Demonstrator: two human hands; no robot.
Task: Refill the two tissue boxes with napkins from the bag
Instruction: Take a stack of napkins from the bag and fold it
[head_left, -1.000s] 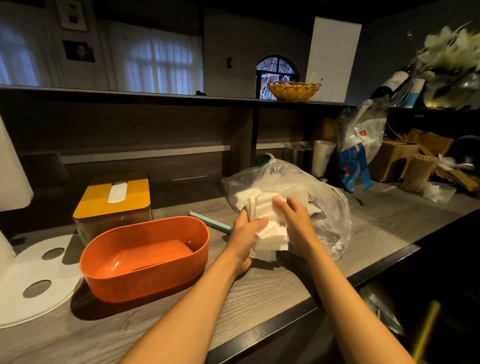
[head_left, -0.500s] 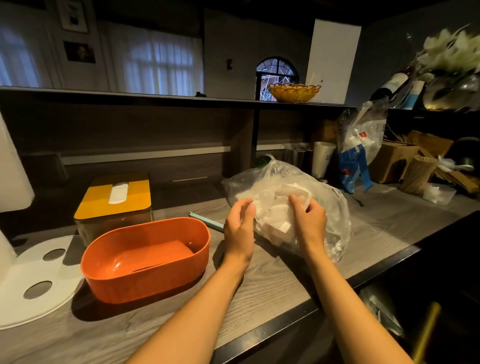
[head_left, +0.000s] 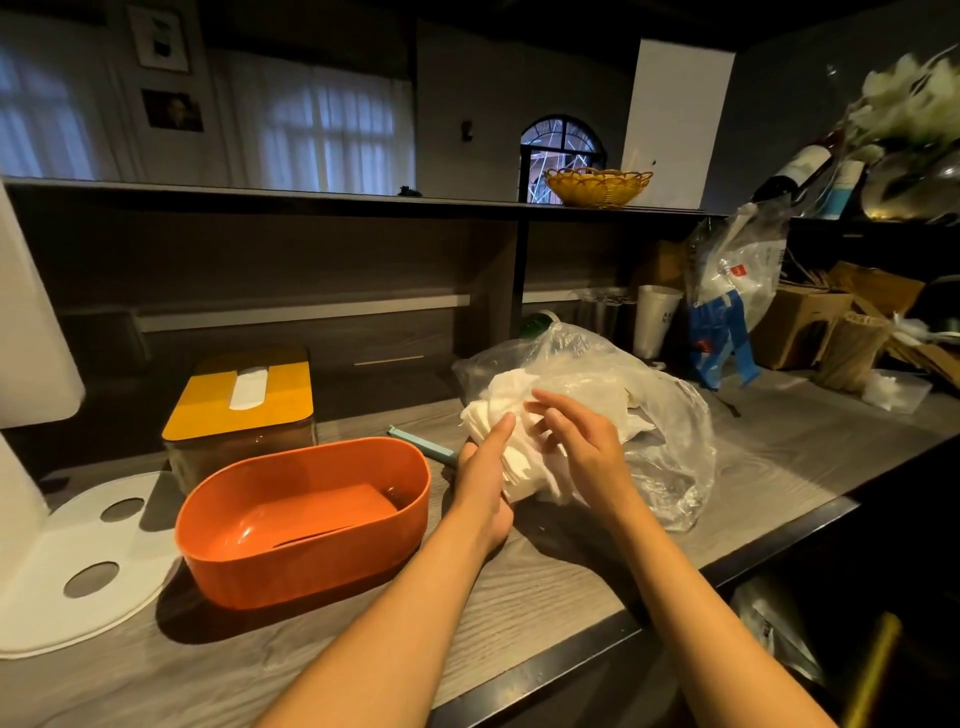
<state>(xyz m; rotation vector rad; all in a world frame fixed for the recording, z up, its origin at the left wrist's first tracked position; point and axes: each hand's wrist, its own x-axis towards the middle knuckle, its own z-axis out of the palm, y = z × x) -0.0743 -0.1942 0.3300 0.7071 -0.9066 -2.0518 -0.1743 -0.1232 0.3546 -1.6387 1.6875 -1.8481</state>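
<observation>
Napkins: white paper napkin stack (head_left: 511, 447) at the mouth of the clear plastic bag (head_left: 670, 415).
Left hand (head_left: 480, 478): grips the stack's left edge.
Right hand (head_left: 582, 441): fingers loosely spread, resting on the stack.
Left of hands: open orange oval tissue box (head_left: 306, 519); behind it, yellow-lidded tissue box (head_left: 241, 402).

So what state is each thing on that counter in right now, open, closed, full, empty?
Orange box: open, no lid on it, no napkins inside.
Yellow-lidded box: lid on, white tissue showing in the slot.
Plastic bag: lying on the counter, mouth open toward the hands.
Napkin stack: partly out of the bag.
Left hand: holds the stack's left side.
Right hand: fingers relaxed, over the napkins.
White cup: upright.
</observation>
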